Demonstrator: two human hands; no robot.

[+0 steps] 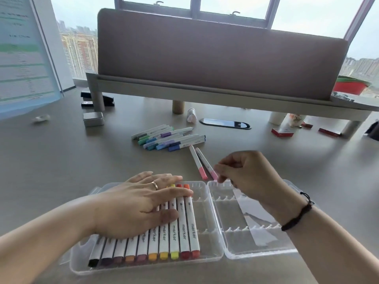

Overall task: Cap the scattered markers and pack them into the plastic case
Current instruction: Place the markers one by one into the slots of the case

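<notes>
A clear plastic case [205,214] lies open in front of me. Its left half holds a row of several capped markers [184,232], from black to red. My left hand [139,203] presses flat on that row. The right half [235,245] holds only a sheet of paper. Two pink-capped markers [198,163] lie on the desk just beyond the case. My right hand [248,177] has its fingers curled and pinches the cap end of the nearer pink marker [205,161]. A pile of several blue, green and purple markers [168,138] lies farther back.
A small metal tin [93,119] and a black stapler [103,98] sit at the back left. A desk shelf [205,95] with a fabric divider spans the back. Under it are a white bottle [191,116], a cable port [225,123] and red boxes [282,132].
</notes>
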